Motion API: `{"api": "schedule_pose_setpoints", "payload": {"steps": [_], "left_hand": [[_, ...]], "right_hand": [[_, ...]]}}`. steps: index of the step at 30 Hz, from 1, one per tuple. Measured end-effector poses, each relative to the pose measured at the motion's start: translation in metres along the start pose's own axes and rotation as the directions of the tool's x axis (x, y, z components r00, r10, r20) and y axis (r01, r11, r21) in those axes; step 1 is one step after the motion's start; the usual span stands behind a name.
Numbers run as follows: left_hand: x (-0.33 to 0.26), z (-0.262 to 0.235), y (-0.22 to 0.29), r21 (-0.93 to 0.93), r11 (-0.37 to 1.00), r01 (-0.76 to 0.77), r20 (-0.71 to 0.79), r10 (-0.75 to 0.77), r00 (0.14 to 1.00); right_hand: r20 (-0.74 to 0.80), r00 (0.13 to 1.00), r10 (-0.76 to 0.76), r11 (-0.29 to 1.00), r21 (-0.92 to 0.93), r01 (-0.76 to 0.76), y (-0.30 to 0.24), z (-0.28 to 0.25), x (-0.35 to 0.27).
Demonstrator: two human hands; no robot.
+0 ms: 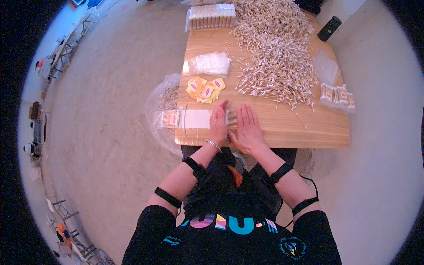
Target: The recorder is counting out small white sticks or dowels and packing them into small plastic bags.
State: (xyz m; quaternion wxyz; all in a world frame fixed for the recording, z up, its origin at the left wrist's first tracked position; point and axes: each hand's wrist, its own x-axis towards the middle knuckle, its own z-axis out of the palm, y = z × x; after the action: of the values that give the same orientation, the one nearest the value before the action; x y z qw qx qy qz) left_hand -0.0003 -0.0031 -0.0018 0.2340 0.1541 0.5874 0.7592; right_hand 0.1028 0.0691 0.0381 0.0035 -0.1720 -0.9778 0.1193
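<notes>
Fingers, right hand: extended, lying close together, pointing away from the wearer; thumb out toward the left hand.
Fingers, left hand: extended and together, hand tilted toward its edge, curled round nothing that shows; underside hidden.

Row of cotton swabs, one: flat on the worktop, in the narrow gap between the two hands, sticks side by side. Left hand's fingers along its left side, right hand's fingertips along its right. Whether the hands press on its ends, cannot tell.

White strip, one: flat, directly left of the left hand.
Filled swab packet, clear, with yellow card: left of the strip, at the worktop's left edge.
Yellow cards, loose pile: beyond the strip, left of the left fingertips.
Clear sleeves, stacked: beyond the cards.
Wrapped bundle, pale: far left corner.
Loose cotton swabs, large heap: well beyond the right hand, a few strays nearer.
Small filled packets, group: right edge of the worktop.
Dark cylinder, one: far right.
Metal bracelet, one: left wrist.
</notes>
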Motion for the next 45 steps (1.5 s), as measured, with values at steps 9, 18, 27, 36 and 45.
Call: {"api": "schedule_pose_setpoints", "payload": {"steps": [9, 18, 27, 36, 45], "left_hand": [[-0.004, -0.011, 0.015, 0.325, 0.938, -0.118, 0.132, 0.079, 0.988], [-0.055, -0.038, 0.051, 0.78, 0.363, -0.509, 0.532, 0.043, 0.846], [-0.055, -0.039, 0.05, 0.77, 0.263, -0.581, 0.595, 0.032, 0.803], [-0.053, -0.033, 0.049, 0.789, 0.248, -0.563, 0.579, 0.009, 0.815], [-0.052, -0.032, 0.054, 0.81, 0.252, -0.53, 0.559, -0.058, 0.827]], "right_hand": [[0.013, 1.0, -0.018, 1.0, 0.013, 0.018, 0.0, 0.0, -0.001], [0.019, 1.0, -0.011, 1.0, -0.017, 0.011, 0.001, 0.005, 0.0], [0.008, 1.0, -0.021, 0.999, -0.038, 0.021, 0.001, 0.008, -0.001], [-0.018, 0.999, -0.031, 0.999, -0.013, 0.03, 0.003, 0.008, -0.001], [-0.037, 0.999, -0.032, 0.999, -0.004, 0.032, 0.002, 0.007, -0.001]]}}
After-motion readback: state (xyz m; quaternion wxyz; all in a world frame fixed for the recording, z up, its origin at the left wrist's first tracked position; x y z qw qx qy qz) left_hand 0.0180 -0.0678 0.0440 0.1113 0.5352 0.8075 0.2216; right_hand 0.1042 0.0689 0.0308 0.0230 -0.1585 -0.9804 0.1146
